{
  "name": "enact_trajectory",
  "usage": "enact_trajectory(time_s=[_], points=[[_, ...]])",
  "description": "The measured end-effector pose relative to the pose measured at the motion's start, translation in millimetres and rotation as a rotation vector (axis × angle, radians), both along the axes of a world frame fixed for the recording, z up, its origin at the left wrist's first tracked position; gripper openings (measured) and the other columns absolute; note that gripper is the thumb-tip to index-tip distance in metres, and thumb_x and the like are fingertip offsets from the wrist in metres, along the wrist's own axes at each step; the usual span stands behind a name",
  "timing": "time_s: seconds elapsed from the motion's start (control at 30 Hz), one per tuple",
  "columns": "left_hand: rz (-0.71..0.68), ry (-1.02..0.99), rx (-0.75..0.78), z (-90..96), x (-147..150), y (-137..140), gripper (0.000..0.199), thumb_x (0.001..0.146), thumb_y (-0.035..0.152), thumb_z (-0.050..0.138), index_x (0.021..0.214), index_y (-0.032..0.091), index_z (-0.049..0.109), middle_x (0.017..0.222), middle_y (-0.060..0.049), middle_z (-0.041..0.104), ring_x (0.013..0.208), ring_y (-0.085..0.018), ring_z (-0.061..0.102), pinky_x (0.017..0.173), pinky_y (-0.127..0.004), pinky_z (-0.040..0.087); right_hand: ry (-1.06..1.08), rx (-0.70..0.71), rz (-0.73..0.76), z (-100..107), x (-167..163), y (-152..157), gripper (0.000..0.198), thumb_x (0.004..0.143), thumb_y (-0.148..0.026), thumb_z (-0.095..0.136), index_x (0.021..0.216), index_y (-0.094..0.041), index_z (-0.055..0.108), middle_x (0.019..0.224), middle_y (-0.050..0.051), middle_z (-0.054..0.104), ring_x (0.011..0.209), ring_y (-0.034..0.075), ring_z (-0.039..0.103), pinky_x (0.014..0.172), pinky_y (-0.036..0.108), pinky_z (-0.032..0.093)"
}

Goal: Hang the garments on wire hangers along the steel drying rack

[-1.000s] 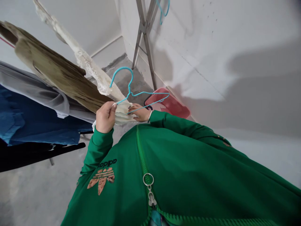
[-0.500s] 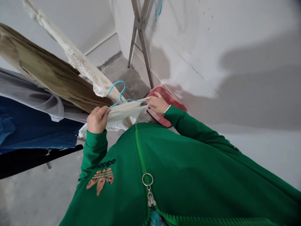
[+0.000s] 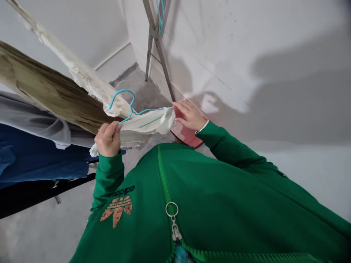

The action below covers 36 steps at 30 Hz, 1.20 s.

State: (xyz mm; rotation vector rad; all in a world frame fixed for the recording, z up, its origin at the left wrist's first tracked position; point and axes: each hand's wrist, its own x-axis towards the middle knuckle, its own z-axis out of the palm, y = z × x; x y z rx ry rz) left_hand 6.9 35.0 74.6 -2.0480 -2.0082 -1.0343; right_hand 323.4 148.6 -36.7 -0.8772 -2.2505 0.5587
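My left hand (image 3: pixel 108 139) is closed around the left end of a thin blue clothes hanger (image 3: pixel 132 106) and the white garment (image 3: pixel 146 122) on it. The hanger's hook points up and to the left. The garment hangs along the hanger's bar, and its right end is bunched. Just beside that end is my right hand (image 3: pixel 191 116), fingers stretched towards the cloth and thumb apart. It appears to hold nothing; whether a fingertip touches the cloth I cannot tell.
Hanging clothes fill the left: a white lace piece (image 3: pixel 87 78), an olive garment (image 3: pixel 52 87), a grey one (image 3: pixel 41 117) and a blue one (image 3: pixel 46 157). A pink basin (image 3: pixel 189 136) stands below my right hand. Behind is a metal rack leg (image 3: pixel 164 69) near the wall.
My right hand has come off the garment's right end and its fingers have straightened. The hanger and my left hand have shifted slightly left. The garment's right end now looks bunched.
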Motion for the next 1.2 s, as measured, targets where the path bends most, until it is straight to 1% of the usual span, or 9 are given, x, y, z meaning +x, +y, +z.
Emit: enact_trajectory(time_s=[0.07,0.17,0.3,0.5,0.67,0.83,0.97,1.07,1.2], points=[[-0.048,-0.023,-0.005,3.2,3,1,0.028,0.091,0.04,0.052,0.091,0.019,0.072,0.069,-0.003,0.054,0.064,-0.013,0.052,0.064,-0.026,0.043,-0.067,0.037,0.014,-3,-2,8,0.057,0.092,-0.052,0.045,0.132,-0.013,0.051,0.131,0.017,0.057,0.121,0.03,0.051,0.107,0.051,0.037],[-0.124,-0.05,-0.012,4.6,7,2,0.027,0.091,0.038,0.053,0.091,0.019,0.072,0.07,-0.002,0.055,0.064,-0.013,0.054,0.064,-0.025,0.044,-0.09,0.076,0.004,-5,-4,14,0.046,0.098,-0.044,0.031,0.114,-0.015,0.063,0.113,0.014,0.067,0.11,0.027,0.057,0.099,0.048,0.042],[-0.209,-0.083,-0.04,-1.5,14,2,0.026,0.091,0.036,0.053,0.089,0.018,0.072,0.067,-0.002,0.055,0.06,-0.012,0.051,0.059,-0.024,0.042,-0.077,0.138,0.024,7,-11,9,0.047,0.098,-0.044,0.028,0.095,-0.017,0.066,0.098,0.012,0.069,0.098,0.024,0.059,0.091,0.044,0.043],[-0.217,-0.071,-0.105,-14.4,17,7,0.033,0.092,0.042,0.05,0.092,0.017,0.073,0.07,-0.004,0.058,0.063,-0.013,0.053,0.061,-0.023,0.043,-0.091,0.147,0.048,23,-18,6,0.05,0.099,-0.047,0.025,0.091,-0.018,0.065,0.083,0.01,0.067,0.084,0.021,0.061,0.082,0.038,0.046],[-0.169,-0.073,-0.13,-23.8,-17,10,0.038,0.09,0.05,0.051,0.095,0.019,0.071,0.076,-0.005,0.062,0.069,-0.015,0.056,0.066,-0.026,0.045,0.023,0.138,-0.082,35,9,14,0.044,0.098,-0.049,0.034,0.092,-0.019,0.066,0.079,0.006,0.066,0.076,0.018,0.062,0.07,0.033,0.048],[-0.227,-0.09,-0.167,-37.9,-39,7,0.037,0.088,0.051,0.054,0.083,0.019,0.07,0.075,-0.006,0.062,0.069,-0.016,0.057,0.067,-0.028,0.046,0.061,0.141,-0.07,56,28,12,0.036,0.096,-0.045,0.042,0.089,-0.019,0.067,0.075,0.005,0.066,0.07,0.016,0.062,0.064,0.03,0.048],[-0.304,-0.1,-0.184,-37.5,-30,9,0.033,0.086,0.048,0.057,0.083,0.018,0.068,0.081,-0.007,0.064,0.074,-0.016,0.059,0.069,-0.027,0.047,0.04,0.138,-0.038,64,26,8,0.037,0.097,-0.044,0.041,0.088,-0.02,0.067,0.073,0.005,0.066,0.068,0.016,0.062,0.063,0.03,0.048],[-0.371,-0.091,-0.217,-34.0,-16,14,0.033,0.091,0.045,0.049,0.086,0.017,0.067,0.081,-0.008,0.062,0.076,-0.016,0.059,0.069,-0.027,0.047,-0.007,0.139,-0.014,68,23,9,0.04,0.097,-0.047,0.039,0.087,-0.021,0.067,0.071,0.004,0.065,0.067,0.016,0.062,0.062,0.03,0.048],[-0.336,-0.09,-0.167,-30.8,1,18,0.042,0.096,0.045,0.037,0.078,0.018,0.064,0.07,-0.006,0.057,0.068,-0.015,0.055,0.065,-0.026,0.045,-0.075,0.086,0.009,75,29,17,0.046,0.098,-0.051,0.035,0.09,-0.02,0.068,0.074,0.004,0.067,0.071,0.016,0.065,0.064,0.03,0.05]])
